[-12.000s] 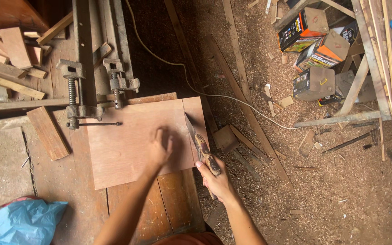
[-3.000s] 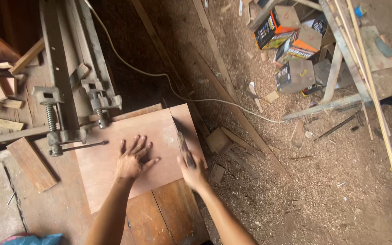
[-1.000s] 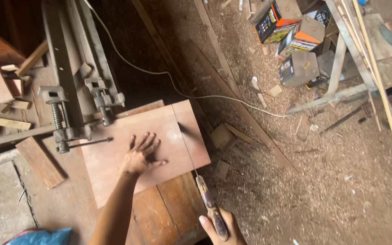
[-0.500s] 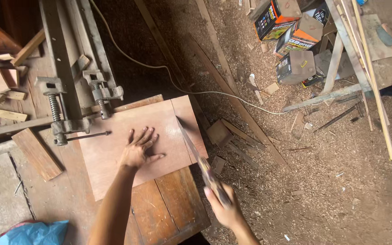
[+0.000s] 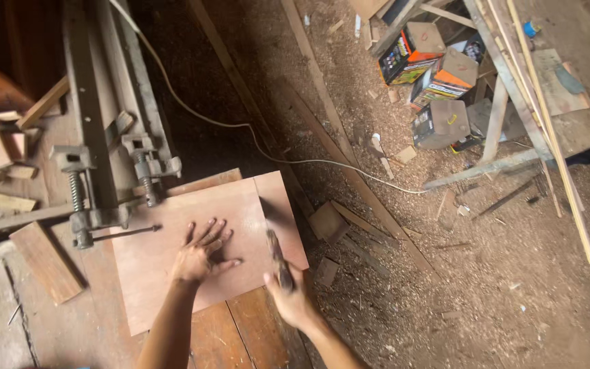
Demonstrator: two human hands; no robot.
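Note:
A reddish plywood sheet (image 5: 172, 239) lies flat on a wooden workbench (image 5: 240, 328). My left hand (image 5: 199, 254) presses flat on the sheet with fingers spread. My right hand (image 5: 293, 301) grips the handle of a hand saw (image 5: 276, 253), whose blade runs up across the sheet near its right edge. The blade is blurred by motion.
Two long metal bar clamps (image 5: 97, 157) lie on the bench at the sheet's upper left. Wood offcuts (image 5: 42, 263) sit at the left. A white cable (image 5: 254, 137) crosses the sawdust floor. Cardboard boxes (image 5: 431, 68) and wooden slats (image 5: 548, 116) stand at upper right.
My right hand has pushed the saw forward along the sheet's right side, after drawing it back a second ago. My left hand stays pressed on the sheet.

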